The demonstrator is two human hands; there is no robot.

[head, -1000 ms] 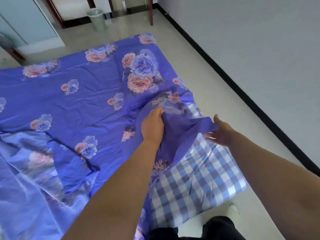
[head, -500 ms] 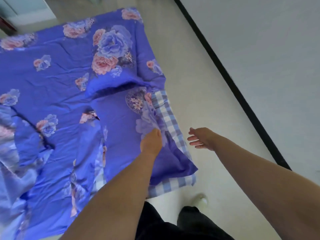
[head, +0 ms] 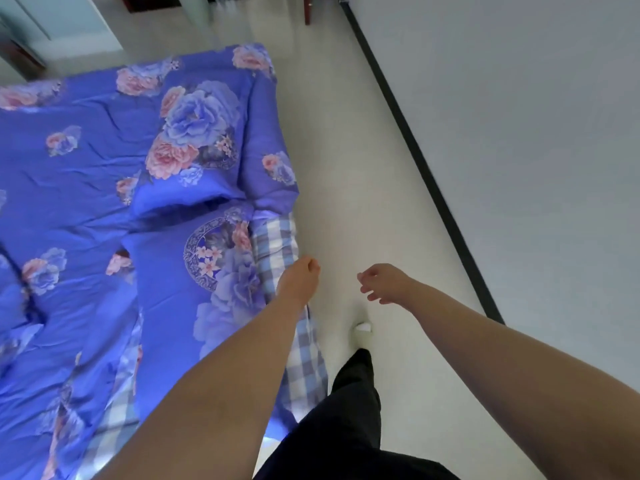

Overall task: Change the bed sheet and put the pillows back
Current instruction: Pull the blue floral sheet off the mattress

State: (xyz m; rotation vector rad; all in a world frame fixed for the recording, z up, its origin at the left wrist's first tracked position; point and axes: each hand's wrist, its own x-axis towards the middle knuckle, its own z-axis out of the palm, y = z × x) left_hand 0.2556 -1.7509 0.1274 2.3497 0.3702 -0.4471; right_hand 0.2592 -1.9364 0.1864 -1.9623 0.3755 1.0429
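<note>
A blue floral bed sheet [head: 104,174] covers the bed, and one corner of it lies folded back as a flap [head: 194,306] near the right side. Beside the flap a strip of blue-and-white checked bedding [head: 277,237] shows along the bed's right edge. My left hand [head: 299,278] hovers over that edge with loosely bent fingers and holds nothing. Off the bed, my right hand [head: 384,284] hangs over the floor with relaxed, slightly curled fingers and nothing in them. No pillow is in view.
A pale tiled floor strip [head: 346,168] runs between the bed and the white wall [head: 519,133], which has a black skirting line [head: 415,133]. My dark trouser leg [head: 353,403] and white shoe [head: 363,328] stand beside the bed. Furniture legs show at the far end.
My left hand let go of the folded sheet corner and lifted to the bed's edge. My right hand released the sheet and drew back over the floor. The view swung right.
</note>
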